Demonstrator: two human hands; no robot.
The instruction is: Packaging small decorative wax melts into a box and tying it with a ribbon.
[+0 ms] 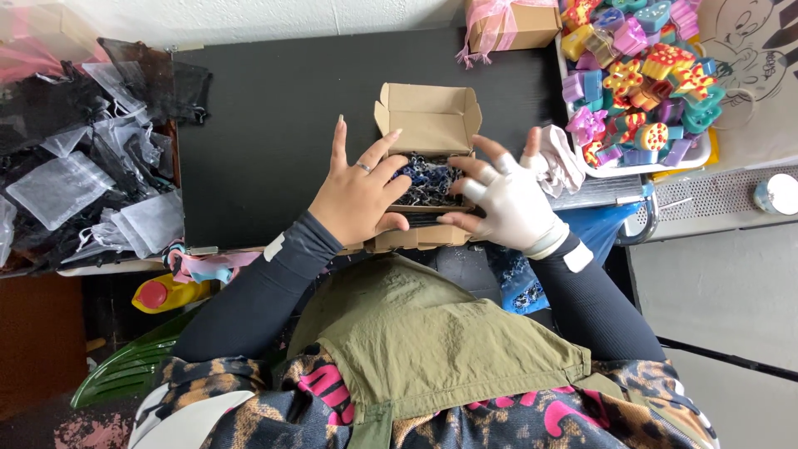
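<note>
A small brown cardboard box point(428, 116) sits open on a black table point(266, 125), its flaps spread, with dark blue and black shredded filler point(426, 179) inside. My left hand point(359, 193), bare with a ring, rests on the box's left side, fingers spread over the filler. My right hand point(509, 199) wears a white glove and touches the box's right edge, fingers apart over the filler. Neither hand grips anything that I can make out.
Sheer black and white mesh pouches point(75, 166) are piled at the left. A white tray point(700, 155) of colourful small shaped items stands at the right. A second cardboard box with pink ribbon point(507, 25) lies at the back. A white cloth point(564, 158) lies beside my right hand.
</note>
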